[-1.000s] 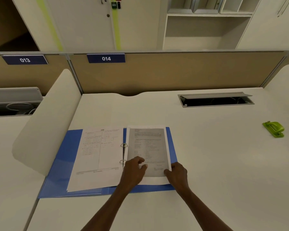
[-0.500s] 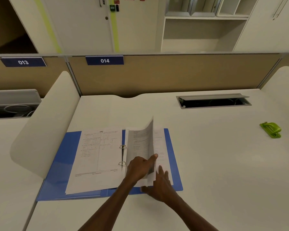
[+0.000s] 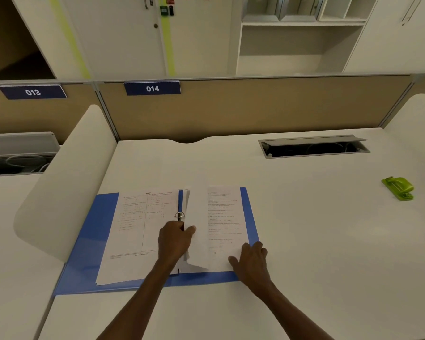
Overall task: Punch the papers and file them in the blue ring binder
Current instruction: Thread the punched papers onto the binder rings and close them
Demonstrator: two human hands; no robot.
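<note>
1. Nearest the viewer, two bare forearms reach forward over a white desk [image 3: 304, 229]; the left hand [image 3: 174, 241] pinches a lifted sheet [image 3: 198, 229] between thumb and curled fingers, holding it upright on edge just beside the binder's metal rings [image 3: 179, 215].
2. The right hand [image 3: 252, 260] lies flat with relaxed fingers on the lower right corner of the right-hand page [image 3: 225, 224], gripping nothing.
3. The blue ring binder [image 3: 84, 253] lies open directly ahead of both hands, its spine running away from the viewer; the raised sheet stands along that spine, so the left hand is nearer the rings; a page turn toward the left-hand stack [image 3: 138, 229] looks likely.
4. Well apart to the right sits a green hole punch [image 3: 399, 188]; a cable hatch [image 3: 313, 147] opens in the desk beyond.
5. Farthest, a tan partition carries a label reading 014 [image 3: 152, 88]; pale cupboards and shelves stand behind.
</note>
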